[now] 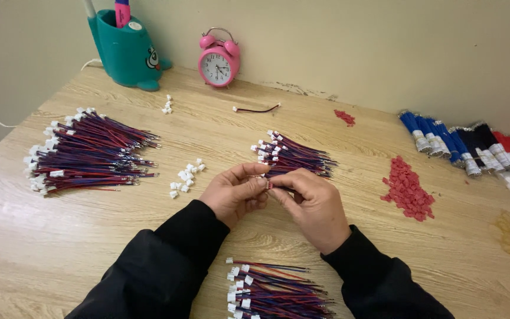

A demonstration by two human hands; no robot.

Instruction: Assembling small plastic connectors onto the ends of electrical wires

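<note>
Both hands meet over the middle of the wooden table (60,236), in black sleeves. The left hand (234,192) and the right hand (314,207) pinch one small wire lead (269,184) between their fingertips; only a short red-and-white bit shows between them, so the connector end is judged, not seen clearly. Both grips are closed on this lead. Just beyond the fingers lies a fanned bundle of red and blue leads with white plugs (290,155); a larger pile (87,152) lies far left, another pile (270,292) at the near edge between the forearms. Loose white connector housings (185,177) are scattered just left of the left hand; a heap of small red pieces (407,189) lies to the right. Handling, as a judgement: the lead is very light, thin and limp, and will droop if held by one end. The plastic housing is the stiff part, small and smooth, likely to slip; best taken by its flat sides, with the wire pinched close behind it, not at bare tips.
</note>
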